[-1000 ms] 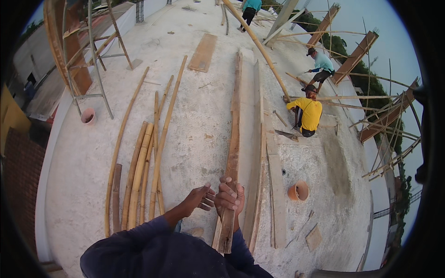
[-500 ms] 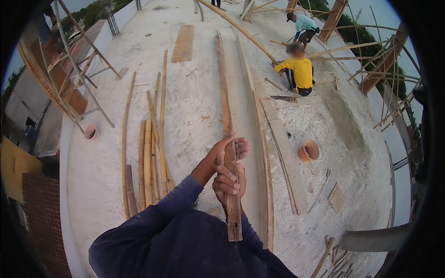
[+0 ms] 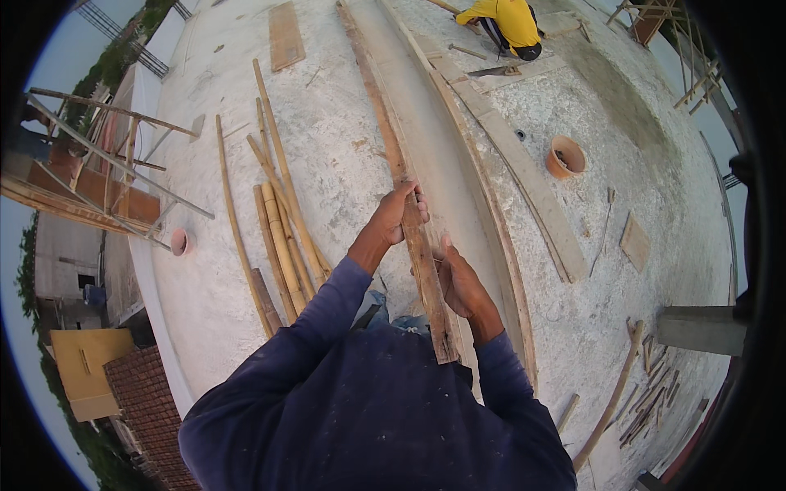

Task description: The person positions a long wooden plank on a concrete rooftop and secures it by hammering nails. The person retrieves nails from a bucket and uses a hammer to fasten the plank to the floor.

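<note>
Head view: left hand [image 3: 399, 214] grips the long wooden plank [image 3: 401, 180] at frame centre, fingers wrapped around it. Right hand [image 3: 460, 282] clasps it lower down (thumb uppermost). Plank is weathered brown, running toward upper centre.

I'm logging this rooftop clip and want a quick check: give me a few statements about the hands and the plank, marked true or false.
1. Both hands grip one long wooden plank. True: the left hand holds it farther along, the right hand nearer the body.
2. The plank is painted blue. False: it is bare brown wood.
3. Bamboo poles lie on the concrete to the person's left. True.
4. The orange bucket sits between the hands. False: it stands apart, off to the right.
</note>
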A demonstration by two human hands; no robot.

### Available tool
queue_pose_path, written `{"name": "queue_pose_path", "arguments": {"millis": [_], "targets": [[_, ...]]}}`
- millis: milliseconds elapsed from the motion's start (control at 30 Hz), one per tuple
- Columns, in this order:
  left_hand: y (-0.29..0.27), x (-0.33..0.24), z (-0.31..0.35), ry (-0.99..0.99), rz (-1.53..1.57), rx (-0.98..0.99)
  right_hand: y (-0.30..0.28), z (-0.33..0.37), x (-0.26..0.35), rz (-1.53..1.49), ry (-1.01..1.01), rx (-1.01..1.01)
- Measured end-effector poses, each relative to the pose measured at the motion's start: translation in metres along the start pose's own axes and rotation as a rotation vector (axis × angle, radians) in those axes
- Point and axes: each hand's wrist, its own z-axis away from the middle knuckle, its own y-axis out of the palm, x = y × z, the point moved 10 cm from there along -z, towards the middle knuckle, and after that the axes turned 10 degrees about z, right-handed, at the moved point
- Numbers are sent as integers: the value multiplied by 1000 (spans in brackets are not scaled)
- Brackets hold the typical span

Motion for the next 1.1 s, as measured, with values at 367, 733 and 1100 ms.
{"name": "queue_pose_path", "arguments": {"millis": [367,733,1100], "targets": [[8,29,-19,-26,226,305,-6,34,12,158,-100,-137],[17,32,-15,-20,209,326,-12,33,16,290,-111,-158],[-66,83,-43,11,-205,-104,-114,-38,72,923,-96,-334]]}}
